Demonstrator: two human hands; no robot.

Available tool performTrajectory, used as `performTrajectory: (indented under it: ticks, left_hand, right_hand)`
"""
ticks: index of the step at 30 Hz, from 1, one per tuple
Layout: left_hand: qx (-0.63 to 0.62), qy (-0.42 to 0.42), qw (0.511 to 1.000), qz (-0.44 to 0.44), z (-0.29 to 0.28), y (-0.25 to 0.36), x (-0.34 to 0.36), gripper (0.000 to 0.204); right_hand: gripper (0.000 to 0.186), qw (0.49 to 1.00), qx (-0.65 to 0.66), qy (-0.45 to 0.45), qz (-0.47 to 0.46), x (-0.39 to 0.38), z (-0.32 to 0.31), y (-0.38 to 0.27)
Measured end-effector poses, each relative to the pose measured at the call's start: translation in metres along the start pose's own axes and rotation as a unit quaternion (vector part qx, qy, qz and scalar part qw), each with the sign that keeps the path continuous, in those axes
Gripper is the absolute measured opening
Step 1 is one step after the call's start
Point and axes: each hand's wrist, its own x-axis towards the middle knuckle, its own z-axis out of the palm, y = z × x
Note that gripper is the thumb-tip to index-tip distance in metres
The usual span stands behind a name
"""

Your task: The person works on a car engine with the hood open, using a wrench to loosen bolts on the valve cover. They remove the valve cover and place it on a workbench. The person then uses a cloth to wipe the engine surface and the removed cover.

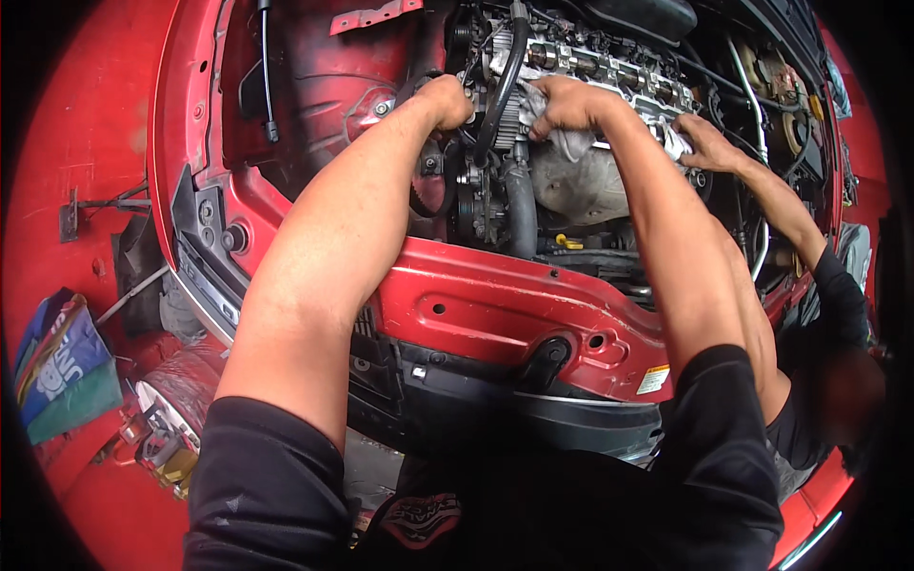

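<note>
My left hand is curled at the left end of the engine, beside a black hose. Its fingertips are partly hidden, so what they grip cannot be made out. A pale, crumpled rag is bunched in my right hand, pressed against the engine just right of that hose. Beyond it the top of the engine lies uncovered, with shiny camshafts along it. Below the rag is a dull metal heat shield.
A co-worker's hand reaches in from the right, at another pale rag. The car's red front crossmember runs under my forearms. A thick lower hose and a yellow handle sit behind it. A slim strut stands left.
</note>
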Motion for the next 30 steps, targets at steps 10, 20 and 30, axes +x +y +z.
performTrajectory:
  ticks: [10,20,30]
  left_hand:
    - [0.088,0.009,0.996,0.02,-0.002,0.005,0.001,0.031]
    - [0.141,0.0,0.989,0.049,-0.004,0.008,-0.004,0.032]
    - [0.106,0.055,0.992,-0.047,-0.017,0.032,-0.026,0.047]
  right_hand:
    - [0.088,0.988,-0.085,0.122,-0.03,0.006,0.027,0.012]
    - [0.081,0.996,-0.008,0.078,-0.039,0.0,0.015,0.019]
    - [0.033,0.933,-0.019,0.343,-0.111,-0.081,0.055,0.034]
